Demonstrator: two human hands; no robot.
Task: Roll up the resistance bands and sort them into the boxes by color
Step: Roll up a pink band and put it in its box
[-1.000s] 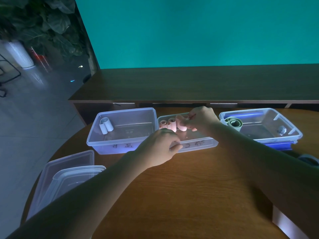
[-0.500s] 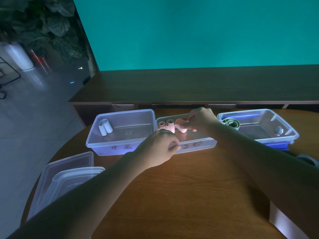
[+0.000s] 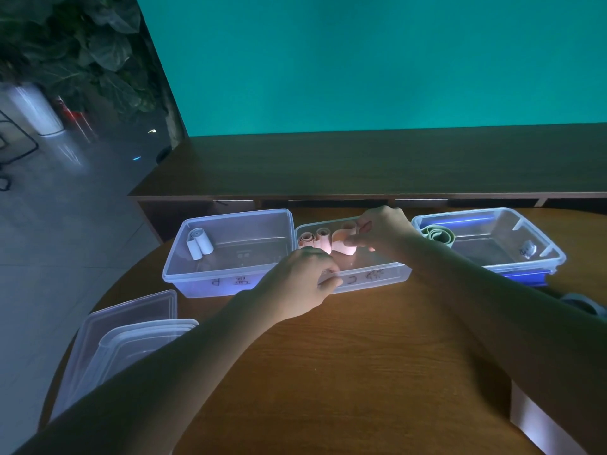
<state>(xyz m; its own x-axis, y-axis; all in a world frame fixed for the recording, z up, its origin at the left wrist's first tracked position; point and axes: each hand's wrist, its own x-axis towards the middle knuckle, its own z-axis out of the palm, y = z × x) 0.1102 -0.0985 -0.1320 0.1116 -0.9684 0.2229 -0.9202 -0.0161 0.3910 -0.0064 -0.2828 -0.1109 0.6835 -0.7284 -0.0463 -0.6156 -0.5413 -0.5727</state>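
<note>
Right hand [image 3: 381,233] pinches a pink band [image 3: 345,244] over the middle box [image 3: 387,274], 12 o'clock; left hand [image 3: 303,284] grips its front rim. Pink rolls [image 3: 314,239], white rolls [image 3: 199,243] at 10, green roll [image 3: 438,234] at 2 are sorted. Prob. nearly done.

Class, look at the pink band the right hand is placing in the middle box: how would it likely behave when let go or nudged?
The pink band looks floppy: its loose end curves in a wave near the right hand. It may well unroll once released, since it looks less tightly wound than the two pink rolls beside it. Probably light.
</note>
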